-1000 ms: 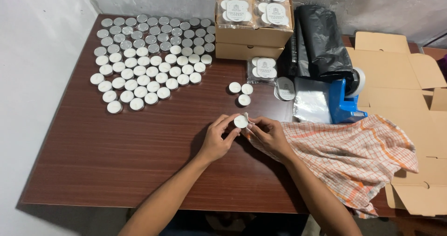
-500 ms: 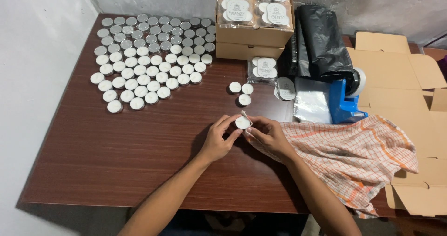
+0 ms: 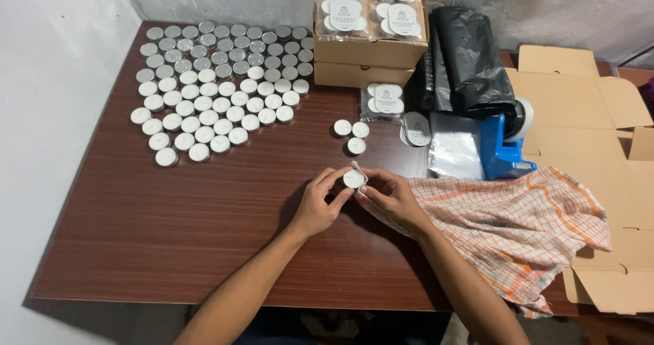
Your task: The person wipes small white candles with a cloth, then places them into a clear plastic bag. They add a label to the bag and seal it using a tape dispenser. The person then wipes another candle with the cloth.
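Note:
A small white tealight candle [image 3: 353,179] sits between the fingertips of both hands, just above the brown table [image 3: 170,222]. My left hand [image 3: 318,203] grips its left side and my right hand [image 3: 390,196] its right side, with a corner of the orange checked cloth [image 3: 518,215] under the right fingers. Three loose tealights [image 3: 351,135] lie a little beyond the hands.
Several rows of tealights [image 3: 211,86] fill the table's far left. Cardboard boxes of packed candles [image 3: 368,25], a black bag [image 3: 470,59], a blue tape dispenser [image 3: 504,144], clear pouches [image 3: 453,151] and an open flat carton [image 3: 599,181] stand to the right.

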